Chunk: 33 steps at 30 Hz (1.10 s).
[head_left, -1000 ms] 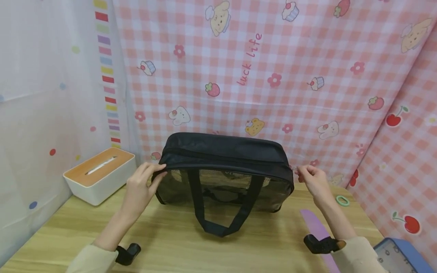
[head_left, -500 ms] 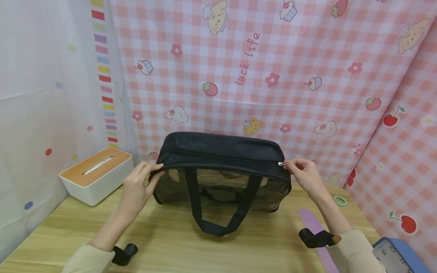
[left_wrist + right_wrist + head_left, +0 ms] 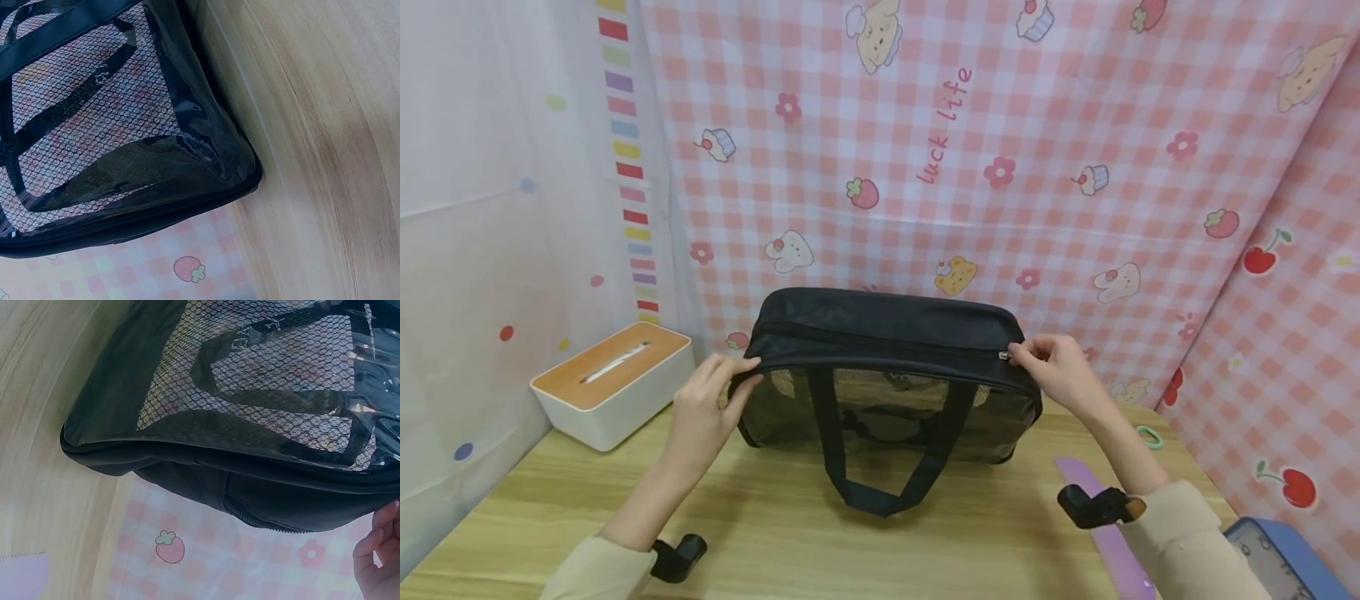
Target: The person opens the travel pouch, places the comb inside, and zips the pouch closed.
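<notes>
Right grip (image 3: 1054, 367): metal zipper pull (image 3: 1003, 356) pinched, near right end of black clear-fronted handbag (image 3: 891, 367). Left grip (image 3: 706, 396): handbag's upper left edge pinched. Handbag stood upright on wood-grain counter (image 3: 820, 558), front handle (image 3: 880, 500) hung down; tissue box (image 3: 632, 408) placed left.

The bag (image 3: 887, 354) shows glossy plastic, its zip pull (image 3: 1003, 356) shiny metal, the table (image 3: 820, 550) smooth wood grain.

Right fingers (image 3: 1027, 357) have drawn the zipper pull (image 3: 1003, 356) leftward
</notes>
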Motion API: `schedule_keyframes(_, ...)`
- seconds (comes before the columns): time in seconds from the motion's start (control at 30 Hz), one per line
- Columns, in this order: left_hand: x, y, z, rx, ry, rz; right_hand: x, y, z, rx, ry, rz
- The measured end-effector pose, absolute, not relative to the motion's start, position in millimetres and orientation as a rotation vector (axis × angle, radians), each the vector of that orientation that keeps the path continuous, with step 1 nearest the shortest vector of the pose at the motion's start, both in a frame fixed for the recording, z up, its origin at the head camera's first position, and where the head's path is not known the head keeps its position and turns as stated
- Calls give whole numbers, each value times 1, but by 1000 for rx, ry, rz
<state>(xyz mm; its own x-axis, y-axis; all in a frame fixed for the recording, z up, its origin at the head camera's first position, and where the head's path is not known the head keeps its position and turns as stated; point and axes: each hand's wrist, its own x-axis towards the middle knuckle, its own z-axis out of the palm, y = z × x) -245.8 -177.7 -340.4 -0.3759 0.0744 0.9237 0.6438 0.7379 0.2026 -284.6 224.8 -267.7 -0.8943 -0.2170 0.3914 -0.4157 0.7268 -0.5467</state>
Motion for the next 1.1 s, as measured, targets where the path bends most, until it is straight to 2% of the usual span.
schedule_keyframes(0.5, -245, -179, -341, -541, -1886, -654, -285, 218, -262, 522, -2672, 980)
schedule_keyframes(1.1, -246, -179, -341, -554, -1886, -647, -286, 176, -250, 604, -2726, 978)
